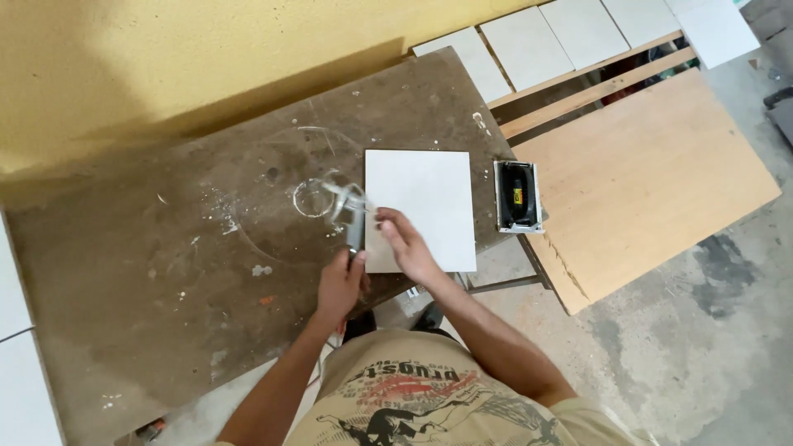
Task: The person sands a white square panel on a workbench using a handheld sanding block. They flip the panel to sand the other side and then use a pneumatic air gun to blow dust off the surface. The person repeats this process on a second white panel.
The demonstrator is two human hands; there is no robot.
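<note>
A white square tile (421, 208) lies flat on a stained, dark worktable (165, 272), near the table's right end. The right hand (406, 245) rests on the tile's lower-left corner, fingers spread and pressing down, closed on nothing. The left hand (340, 285) sits just beside it at about 8 o'clock from the tile's middle — its fingers are wrapped tight around the handle of a grey metal tool (351, 216), whose head reaches up along the tile's left edge. The tool's exact kind is hard to tell, since its top is blurred.

At 9 o'clock from the tile, a pale ring mark (312, 198) and scattered white specks show on the tabletop. At 3 o'clock, just off the tile's right edge, a small black-handled float (518, 196) with a light frame sits at the table's end. Beyond it, toward 2 o'clock, a bare wooden board (636, 173) stretches over a frame. At 12 to 1 o'clock, a row of pale tiles (529, 45) lies against the yellow wall (165, 58). Rough concrete floor (710, 330) fills the 4 o'clock side.
</note>
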